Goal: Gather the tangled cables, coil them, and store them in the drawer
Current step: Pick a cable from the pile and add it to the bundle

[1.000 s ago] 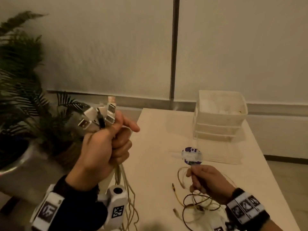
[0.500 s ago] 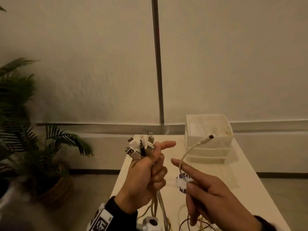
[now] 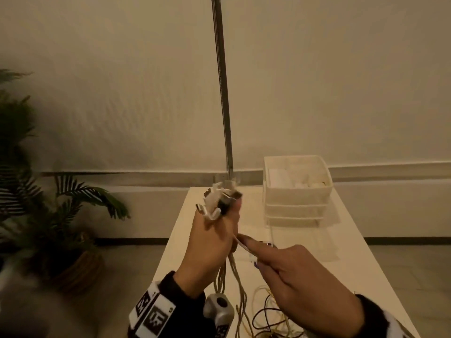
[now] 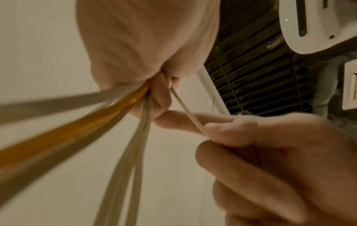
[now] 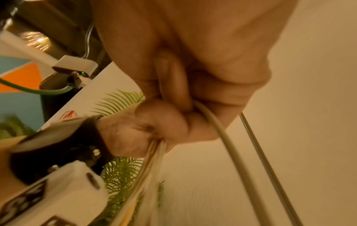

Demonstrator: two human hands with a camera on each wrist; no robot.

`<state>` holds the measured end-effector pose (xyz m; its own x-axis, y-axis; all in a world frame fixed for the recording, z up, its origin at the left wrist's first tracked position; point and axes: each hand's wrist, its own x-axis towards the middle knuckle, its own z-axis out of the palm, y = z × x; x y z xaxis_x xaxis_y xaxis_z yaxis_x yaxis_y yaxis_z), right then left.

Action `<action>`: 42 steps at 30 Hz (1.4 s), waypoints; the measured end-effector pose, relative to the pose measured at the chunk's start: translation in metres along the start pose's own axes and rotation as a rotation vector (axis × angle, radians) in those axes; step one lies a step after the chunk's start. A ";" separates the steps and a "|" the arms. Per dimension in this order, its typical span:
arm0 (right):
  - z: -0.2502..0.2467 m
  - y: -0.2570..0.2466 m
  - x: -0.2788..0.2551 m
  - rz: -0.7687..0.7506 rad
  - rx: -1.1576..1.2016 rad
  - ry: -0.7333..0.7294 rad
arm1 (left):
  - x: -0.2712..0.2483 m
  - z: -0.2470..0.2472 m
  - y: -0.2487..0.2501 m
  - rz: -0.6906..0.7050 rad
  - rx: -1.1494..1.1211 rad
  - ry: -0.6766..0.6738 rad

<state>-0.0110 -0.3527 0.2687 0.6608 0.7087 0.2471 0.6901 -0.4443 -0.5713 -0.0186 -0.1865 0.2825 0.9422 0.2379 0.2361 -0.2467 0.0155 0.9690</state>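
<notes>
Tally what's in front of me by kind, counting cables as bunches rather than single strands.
Hands: 2, left hand and right hand, both holding the bundle
Cable bunches: 2, held bundle and loose tangle
Drawer units: 1
Tables: 1
Potted plants: 1
Total: 7

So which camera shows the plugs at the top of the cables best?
The head view: the plugs stick out above the left hand, which grips the cables. Both wrist views show only cords below the fist, no plugs.

A pale wall (image 3: 341, 81) is standing behind the worktop (image 3: 341, 259); a plant (image 3: 36, 203) is sitting at 9 o'clock in dim light.
</notes>
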 end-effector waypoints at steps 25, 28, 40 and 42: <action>-0.015 0.044 0.012 0.345 0.803 0.043 | 0.003 0.008 -0.018 0.053 0.672 -0.330; -0.011 0.056 0.005 0.370 0.906 0.030 | 0.008 0.001 -0.016 -0.008 0.324 -0.139; -0.011 0.083 -0.020 0.574 0.688 0.200 | 0.022 -0.070 0.019 0.192 0.242 0.328; -0.009 0.082 -0.018 0.596 0.697 0.223 | 0.012 -0.066 0.026 0.273 0.241 0.262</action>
<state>0.0368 -0.4069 0.2244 0.9390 0.3168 -0.1337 -0.0641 -0.2208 -0.9732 -0.0289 -0.1196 0.3055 0.7529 0.4404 0.4891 -0.3890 -0.3016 0.8705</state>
